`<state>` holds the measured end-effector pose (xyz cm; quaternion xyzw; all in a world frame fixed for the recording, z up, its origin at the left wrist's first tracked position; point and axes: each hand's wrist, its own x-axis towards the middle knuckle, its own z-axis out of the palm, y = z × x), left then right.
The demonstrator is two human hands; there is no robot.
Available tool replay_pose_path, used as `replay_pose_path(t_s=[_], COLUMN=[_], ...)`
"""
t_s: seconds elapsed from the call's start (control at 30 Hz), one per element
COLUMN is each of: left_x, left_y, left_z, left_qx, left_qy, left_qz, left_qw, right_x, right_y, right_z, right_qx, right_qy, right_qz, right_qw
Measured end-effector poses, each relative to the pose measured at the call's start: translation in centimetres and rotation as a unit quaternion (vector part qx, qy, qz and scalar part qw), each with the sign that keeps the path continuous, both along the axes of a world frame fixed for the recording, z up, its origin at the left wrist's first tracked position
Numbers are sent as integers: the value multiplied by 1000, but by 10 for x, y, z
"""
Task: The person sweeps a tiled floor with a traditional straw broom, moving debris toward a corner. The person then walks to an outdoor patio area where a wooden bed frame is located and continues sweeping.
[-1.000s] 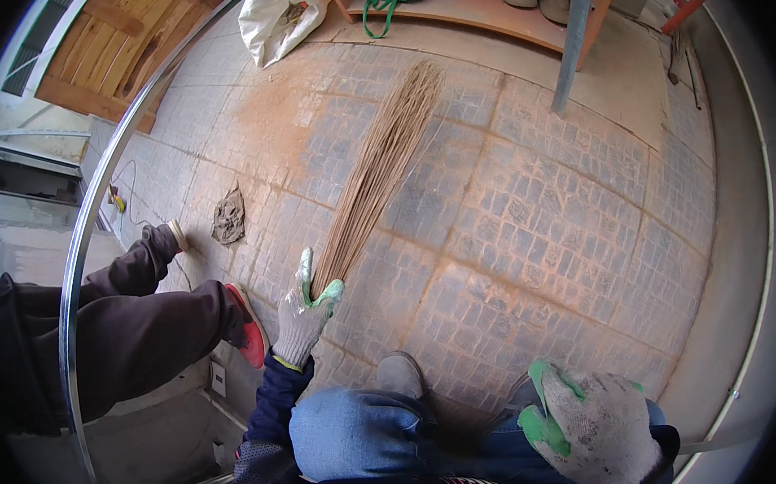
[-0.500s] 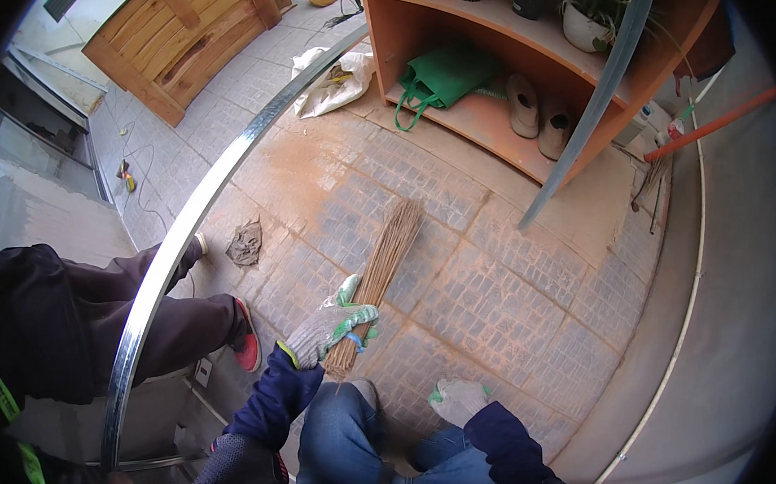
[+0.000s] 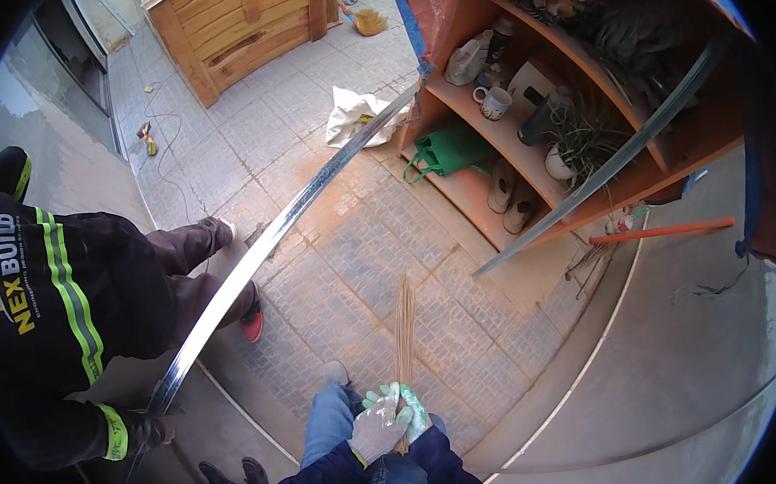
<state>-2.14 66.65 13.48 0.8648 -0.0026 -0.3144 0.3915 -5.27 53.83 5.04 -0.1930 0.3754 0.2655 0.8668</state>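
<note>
Left hand [image 3: 376, 430] and right hand [image 3: 415, 413], gloved, each grip pressed around the twig broom [image 3: 403, 331]; its bristles slant onto the paving [image 3: 338, 299] short of the wooden shelf [image 3: 485, 208], angled for sweeping.

Dry straw broom [image 3: 403, 326], glossy metal strip [image 3: 254, 260]

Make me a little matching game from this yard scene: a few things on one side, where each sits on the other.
Things:
1. bundle of thin sticks
2. green bag
3. white sack
4. mug

Places:
A. on the paving beside the shelf unit
B. on a middle shelf
C. on the lowest shelf
D. gripped by the gloved hands

Pairs: 1-D, 2-C, 3-A, 4-B
</note>
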Motion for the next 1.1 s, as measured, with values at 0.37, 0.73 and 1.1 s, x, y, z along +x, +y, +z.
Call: replay_pose_path(t_s=[0.37,0.73,1.1], left_x=[-1,51,41], left_y=[127,192,167], left_z=[87,75,32], left_qx=[30,91,-1], left_qy=[-5,9,277], left_qz=[162,187,439], left_qw=[986,978,854], right_x=[14,48,220], right_y=[-119,-112,-190], right_z=[114,274,243], right_qx=[-357,-739,-621], right_qy=[24,-153,-248], right_qz=[464,456,579], right_qw=[810,472,466])
